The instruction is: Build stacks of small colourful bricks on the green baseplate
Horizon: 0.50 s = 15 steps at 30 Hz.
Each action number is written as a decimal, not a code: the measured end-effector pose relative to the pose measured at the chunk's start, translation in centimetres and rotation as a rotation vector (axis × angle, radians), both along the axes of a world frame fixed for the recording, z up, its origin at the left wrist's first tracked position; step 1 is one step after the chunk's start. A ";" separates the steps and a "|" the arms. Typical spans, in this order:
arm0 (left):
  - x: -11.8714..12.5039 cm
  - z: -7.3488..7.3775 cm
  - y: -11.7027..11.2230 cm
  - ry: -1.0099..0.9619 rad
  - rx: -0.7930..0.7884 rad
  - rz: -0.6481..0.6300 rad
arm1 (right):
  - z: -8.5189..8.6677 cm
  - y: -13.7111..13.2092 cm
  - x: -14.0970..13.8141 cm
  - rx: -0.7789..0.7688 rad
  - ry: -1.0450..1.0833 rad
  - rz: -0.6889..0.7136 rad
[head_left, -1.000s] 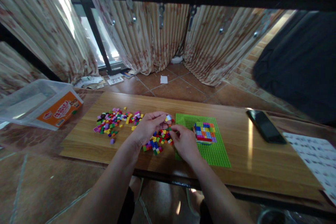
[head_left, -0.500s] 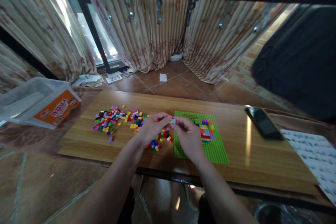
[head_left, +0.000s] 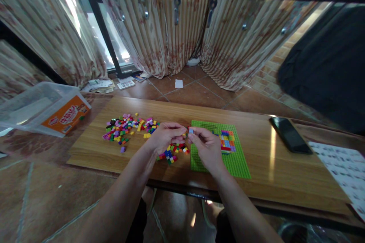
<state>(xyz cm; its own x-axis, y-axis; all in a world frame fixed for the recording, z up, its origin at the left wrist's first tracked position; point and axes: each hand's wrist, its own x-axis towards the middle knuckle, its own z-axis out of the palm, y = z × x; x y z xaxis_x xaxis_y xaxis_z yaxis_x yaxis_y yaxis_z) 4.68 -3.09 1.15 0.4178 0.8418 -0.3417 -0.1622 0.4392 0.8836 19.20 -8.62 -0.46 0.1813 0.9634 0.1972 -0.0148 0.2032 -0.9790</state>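
Observation:
My right hand (head_left: 207,147) pinches a small light blue building brick (head_left: 191,131) between thumb and fingertips, above the left edge of the green baseplate (head_left: 241,165). Close beside it, my left hand (head_left: 167,136) is closed, thumb against fingers; whatever lies in its fingertips is too small to make out. Behind my right hand, a multicoloured brick build (head_left: 227,141) sits on the baseplate, partly hidden. Loose bricks (head_left: 171,156) lie under and around my left hand, some of them covered by it.
More loose bricks (head_left: 119,129) are spread on the left of the wooden board (head_left: 97,152). A clear plastic box (head_left: 54,95) with an orange label stands at far left. On the right lie a black phone (head_left: 291,135) and a printed sheet (head_left: 339,167).
Both hands stay nearly in place while the whole view shifts slightly right. The yellow piece seen beside the light blue brick earlier no longer shows clearly; the fingertips look slightly farther apart.

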 end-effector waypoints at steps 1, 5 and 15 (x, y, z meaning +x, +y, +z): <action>-0.3 0.0 0.2 0.032 0.037 0.011 | 0.0 0.1 0.0 -0.004 0.036 -0.015; -1.8 -0.1 1.1 0.267 0.254 0.020 | 0.1 0.5 0.2 -0.013 0.098 -0.097; -3.0 -0.4 1.5 0.910 0.739 -0.201 | -0.1 0.4 0.4 -0.041 0.090 -0.123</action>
